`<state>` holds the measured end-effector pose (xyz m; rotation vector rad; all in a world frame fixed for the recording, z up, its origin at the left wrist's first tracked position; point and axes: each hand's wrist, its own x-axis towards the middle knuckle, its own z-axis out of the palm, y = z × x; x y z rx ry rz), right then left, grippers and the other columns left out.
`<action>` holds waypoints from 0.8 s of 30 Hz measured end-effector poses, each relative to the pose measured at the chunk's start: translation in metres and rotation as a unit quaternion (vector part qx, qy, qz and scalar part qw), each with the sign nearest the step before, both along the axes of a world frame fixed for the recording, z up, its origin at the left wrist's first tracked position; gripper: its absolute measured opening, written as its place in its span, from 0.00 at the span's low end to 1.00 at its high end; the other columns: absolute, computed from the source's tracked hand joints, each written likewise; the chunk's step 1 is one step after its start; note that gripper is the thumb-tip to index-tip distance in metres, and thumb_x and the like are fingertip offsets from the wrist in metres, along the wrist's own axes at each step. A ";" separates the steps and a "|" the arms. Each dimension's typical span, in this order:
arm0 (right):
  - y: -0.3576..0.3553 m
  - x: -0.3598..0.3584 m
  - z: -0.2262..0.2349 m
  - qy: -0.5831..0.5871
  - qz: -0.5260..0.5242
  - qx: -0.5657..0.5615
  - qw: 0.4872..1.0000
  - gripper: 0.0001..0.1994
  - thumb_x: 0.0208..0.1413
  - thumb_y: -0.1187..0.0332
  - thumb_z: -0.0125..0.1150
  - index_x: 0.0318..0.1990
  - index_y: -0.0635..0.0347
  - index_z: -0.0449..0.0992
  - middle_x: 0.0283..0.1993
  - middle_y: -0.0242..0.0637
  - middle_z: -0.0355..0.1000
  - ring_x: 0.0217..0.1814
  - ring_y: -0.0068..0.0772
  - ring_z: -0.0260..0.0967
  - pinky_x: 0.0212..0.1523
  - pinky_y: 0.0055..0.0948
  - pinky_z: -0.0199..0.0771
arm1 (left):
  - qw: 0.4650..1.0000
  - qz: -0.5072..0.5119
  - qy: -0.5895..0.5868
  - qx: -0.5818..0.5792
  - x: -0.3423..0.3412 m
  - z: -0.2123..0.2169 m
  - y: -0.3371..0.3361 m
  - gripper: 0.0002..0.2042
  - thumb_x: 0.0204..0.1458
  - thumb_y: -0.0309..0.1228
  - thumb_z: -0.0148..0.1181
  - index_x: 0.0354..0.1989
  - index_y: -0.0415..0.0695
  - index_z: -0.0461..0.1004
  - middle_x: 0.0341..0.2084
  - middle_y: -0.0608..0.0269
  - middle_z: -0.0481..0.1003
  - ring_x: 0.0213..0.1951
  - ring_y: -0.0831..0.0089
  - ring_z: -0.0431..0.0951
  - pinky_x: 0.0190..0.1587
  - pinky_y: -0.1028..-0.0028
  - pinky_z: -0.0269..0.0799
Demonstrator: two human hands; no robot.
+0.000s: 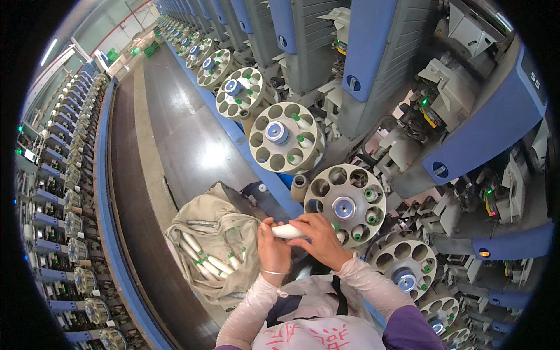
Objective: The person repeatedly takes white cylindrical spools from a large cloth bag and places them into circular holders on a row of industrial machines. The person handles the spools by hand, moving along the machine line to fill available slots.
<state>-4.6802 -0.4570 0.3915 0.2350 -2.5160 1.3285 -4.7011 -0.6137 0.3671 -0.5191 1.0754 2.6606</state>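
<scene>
A white yarn bobbin [286,231] lies sideways between my two hands, in front of my body. My left hand [274,251] is closed round its left end. From the right, my right hand [324,240] grips the other end with curled fingers, which partly hide it. Just left of my hands hangs a beige cloth bag [192,217], its mouth wide, with several white bobbins [214,265] with green tips inside. Beyond my right hand is a round magazine [317,220] with round pockets and a blue hub; several pockets hold green-tipped bobbins [371,195].
More round magazines [284,138] run along the blue-edged machine rail [219,114] on the right. Blue and grey machine units [478,137] tower behind them. Across the aisle floor [189,125], another row of machines [73,175] stands on the left. A brown cone tube [299,185] is beside the nearest magazines.
</scene>
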 end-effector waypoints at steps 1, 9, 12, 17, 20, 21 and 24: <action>-0.001 0.000 -0.004 0.004 0.002 0.005 1.000 0.18 0.47 0.65 0.72 0.46 0.58 0.82 0.45 0.38 0.74 0.49 0.42 0.69 0.48 0.37 0.69 | 1.000 0.002 0.009 -0.011 0.003 0.001 0.001 0.14 0.68 0.44 0.48 0.51 0.48 0.68 0.40 0.66 0.71 0.47 0.68 0.74 0.45 0.60 0.77; -0.001 0.014 -0.043 0.056 0.002 -0.011 0.998 0.07 0.50 0.66 0.69 0.32 0.58 0.78 0.35 0.36 0.71 0.38 0.44 0.68 0.41 0.38 0.68 | 0.995 -0.039 -0.002 -0.094 0.012 -0.018 0.011 0.12 0.68 0.42 0.51 0.45 0.46 0.69 0.39 0.64 0.72 0.40 0.70 0.76 0.38 0.66 0.79; 0.001 0.032 -0.040 0.027 0.096 0.018 0.995 0.09 0.53 0.63 0.66 0.32 0.58 0.76 0.33 0.39 0.69 0.39 0.45 0.68 0.40 0.40 0.68 | 0.984 -0.019 0.053 -0.168 0.005 -0.035 0.008 0.10 0.67 0.39 0.54 0.43 0.46 0.70 0.38 0.66 0.72 0.37 0.77 0.74 0.32 0.77 0.75; 0.015 0.036 -0.006 -0.237 0.063 -0.193 0.950 0.07 0.61 0.66 0.61 0.35 0.60 0.75 0.36 0.35 0.72 0.38 0.31 0.71 0.39 0.29 0.70 | 0.927 -0.089 0.110 -0.347 0.007 -0.050 0.009 0.10 0.65 0.35 0.56 0.46 0.41 0.73 0.38 0.66 0.70 0.41 0.75 0.73 0.41 0.77 0.71; 0.046 0.021 0.018 -0.267 0.062 -0.395 0.877 0.07 0.66 0.66 0.57 0.40 0.59 0.73 0.36 0.27 0.70 0.38 0.20 0.67 0.41 0.22 0.67 | 0.906 -0.146 0.171 -0.359 0.023 -0.050 0.024 0.14 0.63 0.35 0.57 0.53 0.42 0.74 0.44 0.59 0.69 0.50 0.67 0.71 0.54 0.69 0.67; 0.061 0.016 0.025 -0.239 0.066 -0.439 0.863 0.07 0.68 0.65 0.55 0.41 0.59 0.72 0.36 0.25 0.68 0.38 0.19 0.66 0.42 0.21 0.67 | 0.909 -0.121 0.177 -0.357 0.026 -0.049 0.026 0.14 0.63 0.35 0.58 0.52 0.41 0.74 0.44 0.58 0.69 0.50 0.66 0.71 0.54 0.69 0.67; 0.101 0.001 0.031 -0.163 0.092 -0.590 0.786 0.08 0.69 0.64 0.54 0.42 0.60 0.71 0.36 0.29 0.68 0.39 0.21 0.66 0.45 0.23 0.67 | 0.880 -0.154 0.213 -0.396 0.033 -0.050 0.021 0.15 0.58 0.33 0.63 0.51 0.40 0.74 0.45 0.58 0.70 0.50 0.64 0.71 0.55 0.67 0.66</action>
